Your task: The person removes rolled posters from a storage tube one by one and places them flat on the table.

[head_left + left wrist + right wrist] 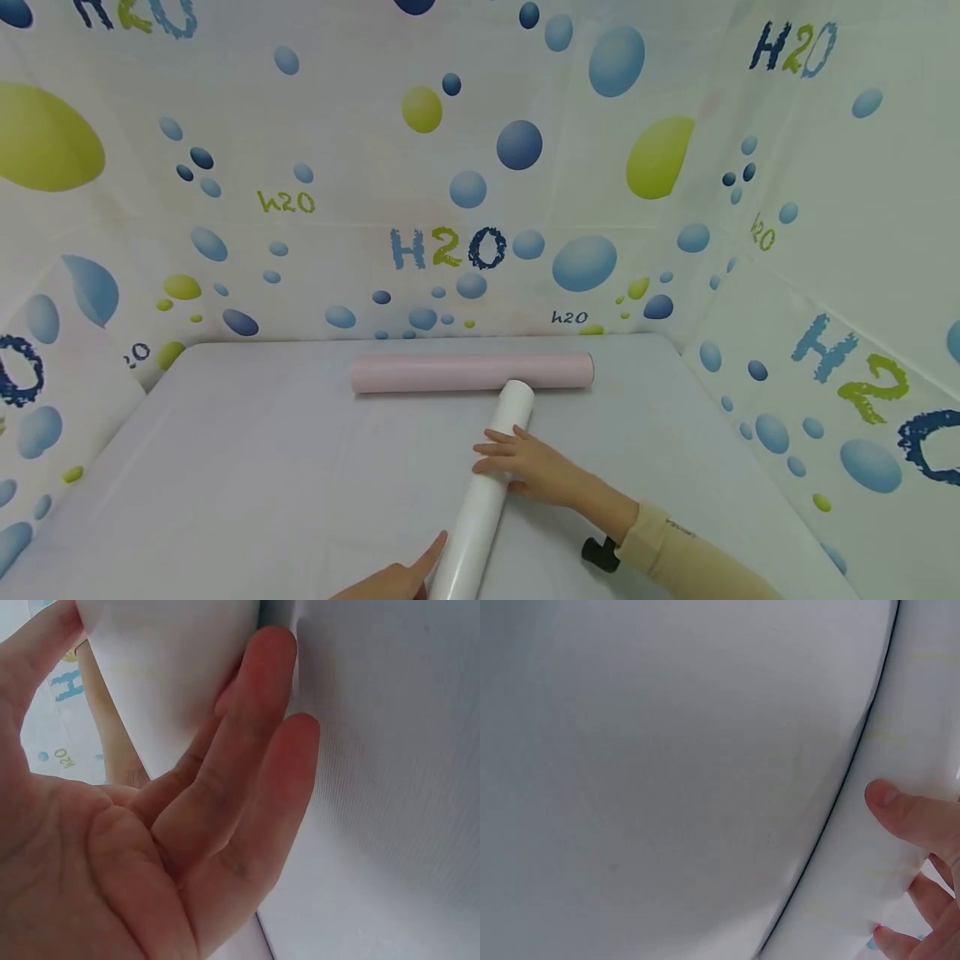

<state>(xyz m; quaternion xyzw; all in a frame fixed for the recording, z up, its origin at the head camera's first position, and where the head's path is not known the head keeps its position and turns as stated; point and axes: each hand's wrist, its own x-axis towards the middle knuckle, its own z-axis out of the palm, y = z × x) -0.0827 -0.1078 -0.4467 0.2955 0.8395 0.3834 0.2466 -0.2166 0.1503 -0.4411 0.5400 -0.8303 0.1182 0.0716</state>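
A long white roll (480,508) slants across the table from the near edge, its far end overlapping a pink roll (472,372) in the head view. My right hand (536,467) holds the white roll near that far end, fingers laid over its top. In the right wrist view the thumb (904,810) presses one side of it, with fingers on the other. Low in the head view, my left hand (405,579) is at the near part, mostly cut off by the frame. The left wrist view shows its thumb and fingers (259,697) on opposite sides of the white roll.
The pink roll lies crosswise at the back of the white-covered table (247,467). Behind and at both sides hang white sheets (337,150) printed with blue and green drops. A small black device (602,554) sits by the right sleeve cuff (643,533).
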